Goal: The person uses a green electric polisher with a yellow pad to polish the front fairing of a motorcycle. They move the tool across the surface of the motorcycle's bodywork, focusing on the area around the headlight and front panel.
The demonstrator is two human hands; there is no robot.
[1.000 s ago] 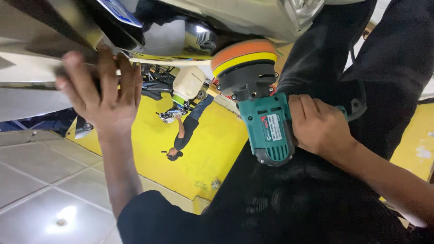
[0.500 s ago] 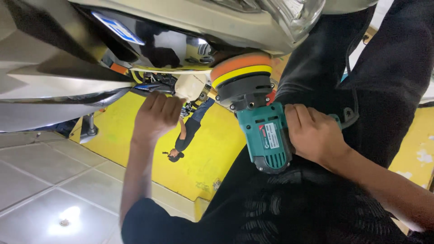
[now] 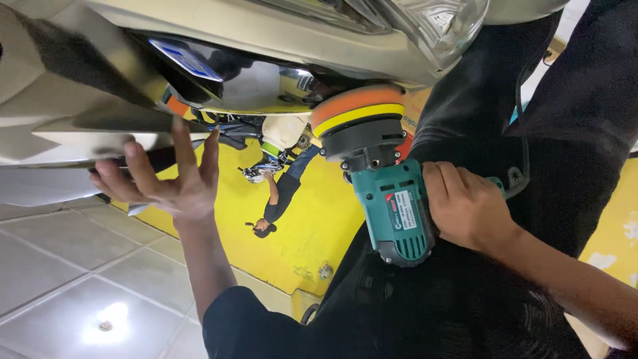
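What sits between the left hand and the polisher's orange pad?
In the head view, nothing solid: between left hand and orange pad only yellow wall shows behind.

above: car body (image 3: 279, 33) blocks | right: polisher (image 3: 392, 206), dark-clothed legs (image 3: 478, 119) | open: between polisher and left hand (image 3: 166, 183)

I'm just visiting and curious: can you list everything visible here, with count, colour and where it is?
polisher: one, green body, centre, in the right hand
pad: one, orange over yellow, on the polisher's head, against the car
car body: one, glossy pale silver, across the top
headlight: one, clear, top right
wall: one, yellow, behind, centre
floor tiles: many, white, lower left
left hand: one, fingers spread, open, at the car's lower edge
right hand: one, closed around the polisher's rear
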